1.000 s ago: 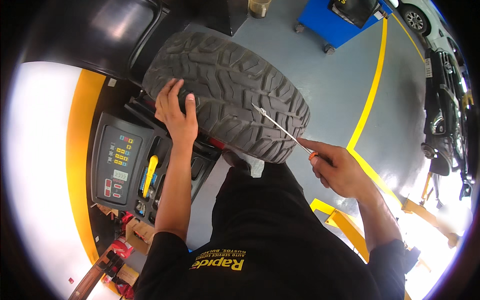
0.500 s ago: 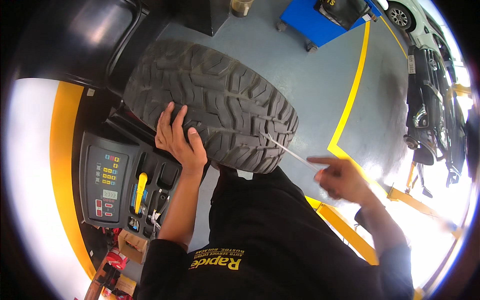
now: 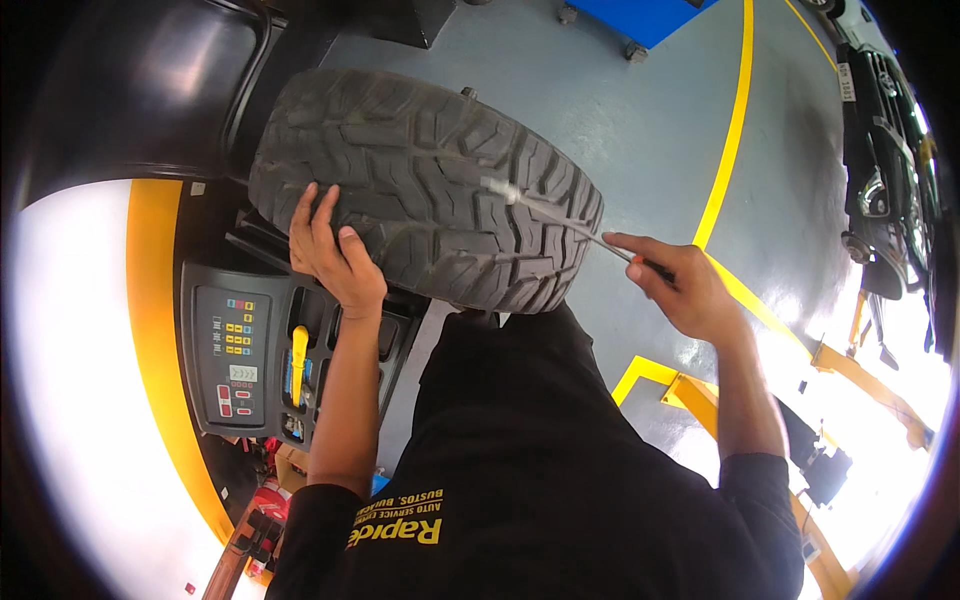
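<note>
A large black tire [image 3: 400, 190] with chunky tread fills the middle, mounted beside a wheel balancer. My left hand [image 3: 335, 255] lies against the tread on its near left side, fingers spread, gripping nothing. At the tire's right edge, my right hand [image 3: 680, 283] is closed round the dark handle of a long, thin, screwdriver-like tool [image 3: 612, 246]. Its metal shaft reaches left over the tread. A whitish smear marks the far end of the shaft, so whether the tip touches the rubber I cannot tell.
The balancer's control panel [image 3: 235, 350] and a tray with a yellow-handled tool [image 3: 299, 365] stand at left, by a black hood [image 3: 130, 90]. A blue wheeled cart [image 3: 640, 15] is at the top. A dark car [image 3: 885, 180] and yellow lift arms [image 3: 870, 385] are at right.
My right hand has moved up and left, carrying the tool's end farther across the tread. My left hand stays on the tire. The whole view has shifted slightly.
</note>
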Demonstrator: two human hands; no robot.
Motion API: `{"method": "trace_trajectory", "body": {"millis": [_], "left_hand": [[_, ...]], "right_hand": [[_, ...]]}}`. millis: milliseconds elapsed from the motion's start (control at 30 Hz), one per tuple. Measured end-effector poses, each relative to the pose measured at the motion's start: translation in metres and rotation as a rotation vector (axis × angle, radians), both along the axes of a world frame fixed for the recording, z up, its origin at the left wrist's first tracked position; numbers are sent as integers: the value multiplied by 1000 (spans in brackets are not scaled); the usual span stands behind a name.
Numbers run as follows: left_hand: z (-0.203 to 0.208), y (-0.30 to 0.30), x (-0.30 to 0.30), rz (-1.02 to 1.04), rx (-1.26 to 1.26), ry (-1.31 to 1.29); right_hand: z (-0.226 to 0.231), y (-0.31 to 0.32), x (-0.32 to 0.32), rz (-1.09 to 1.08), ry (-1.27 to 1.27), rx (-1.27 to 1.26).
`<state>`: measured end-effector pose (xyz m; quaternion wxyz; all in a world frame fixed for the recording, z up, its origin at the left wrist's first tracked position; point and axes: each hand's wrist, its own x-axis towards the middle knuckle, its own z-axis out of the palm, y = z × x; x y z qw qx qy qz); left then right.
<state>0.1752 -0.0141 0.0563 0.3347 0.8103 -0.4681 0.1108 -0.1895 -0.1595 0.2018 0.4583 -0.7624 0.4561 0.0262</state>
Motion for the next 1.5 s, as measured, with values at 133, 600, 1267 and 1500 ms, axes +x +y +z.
{"method": "trace_trajectory", "body": {"millis": [133,600,1267,1500], "left_hand": [[-3,-2,4,-10,-39,49],[4,-3,10,-8,-66,68],[-14,10,-35,-1,-145,25],[-14,14,-43,-53,-154,47]], "right_hand": [[25,-12,-3,373,148,-398],[95,6,55,753,437,-650],[-56,-78,301,1662,1397,267],[-17,-136,124,1381,1035,-205]]}}
